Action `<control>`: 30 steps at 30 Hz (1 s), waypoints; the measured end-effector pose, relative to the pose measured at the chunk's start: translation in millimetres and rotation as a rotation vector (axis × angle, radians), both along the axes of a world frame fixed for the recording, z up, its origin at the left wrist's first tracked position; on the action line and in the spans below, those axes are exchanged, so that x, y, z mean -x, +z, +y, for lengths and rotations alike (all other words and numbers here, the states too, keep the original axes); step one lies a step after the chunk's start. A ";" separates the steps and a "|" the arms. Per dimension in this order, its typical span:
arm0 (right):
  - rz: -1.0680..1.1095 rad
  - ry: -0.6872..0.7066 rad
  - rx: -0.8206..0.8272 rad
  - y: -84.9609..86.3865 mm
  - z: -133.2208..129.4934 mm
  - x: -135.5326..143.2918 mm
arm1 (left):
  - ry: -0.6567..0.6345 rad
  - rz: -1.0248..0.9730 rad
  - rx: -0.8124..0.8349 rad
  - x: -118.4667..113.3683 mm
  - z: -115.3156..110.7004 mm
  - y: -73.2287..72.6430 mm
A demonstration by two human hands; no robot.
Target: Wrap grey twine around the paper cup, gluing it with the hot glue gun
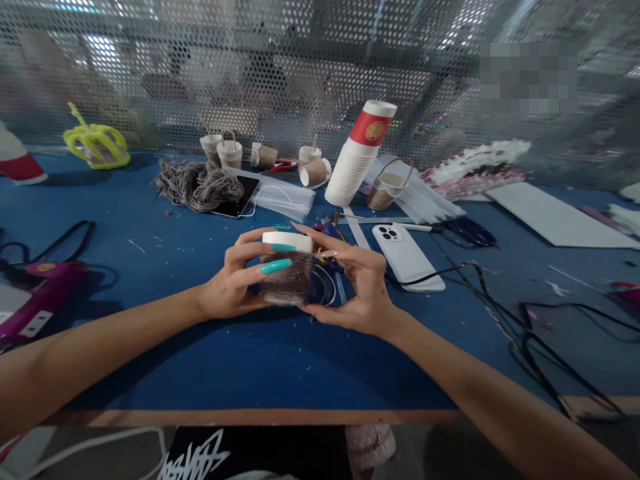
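Evidently, the left hand [233,280] and right hand [367,287] are both curled around 1 yarn-wrapped cup [287,277], gripping it upright over the front middle of the table [250,373]; whether its base touches down, I cannot tell. Squeezing too hard could buckle the wall, if it is paper, and a long turquoise nail [275,267] could snag the fuzzy windings and drag them loose. Just behind, small clutter [333,233] leaves little room. To the right, a white phone [409,257] and a black cable [460,267] crowd that side. Farther back, a tall cup stack [350,163] might topple if bumped; a grey yarn heap [193,187] lies left of it, and a purple glue gun [55,283] lies near the left edge.
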State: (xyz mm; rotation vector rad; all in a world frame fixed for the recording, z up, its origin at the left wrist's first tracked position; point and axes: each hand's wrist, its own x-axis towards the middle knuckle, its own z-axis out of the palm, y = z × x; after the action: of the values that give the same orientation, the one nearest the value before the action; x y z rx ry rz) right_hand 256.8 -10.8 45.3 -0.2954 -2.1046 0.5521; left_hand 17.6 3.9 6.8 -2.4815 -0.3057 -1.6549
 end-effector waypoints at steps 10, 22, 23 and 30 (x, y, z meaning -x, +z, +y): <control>-0.120 -0.086 0.080 -16.4 1.8 -1.1 | -0.033 -0.201 -0.039 -9.7 0.9 4.5; -0.158 -0.043 0.052 -15.9 3.3 -0.6 | -0.007 -0.154 -0.007 -5.8 -1.5 3.2; -0.155 -0.044 0.049 -15.5 2.9 -0.5 | -0.012 -0.162 -0.022 -6.3 -1.0 3.2; -0.147 -0.072 0.053 -11.1 0.5 -0.2 | -0.022 -0.166 0.003 -6.4 1.7 1.3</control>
State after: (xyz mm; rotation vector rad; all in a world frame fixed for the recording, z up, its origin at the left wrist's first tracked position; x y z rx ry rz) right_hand 257.1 -10.3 34.2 -0.4520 -2.2131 0.5590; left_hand 24.0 5.6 8.1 -2.3621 -0.2996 -1.8742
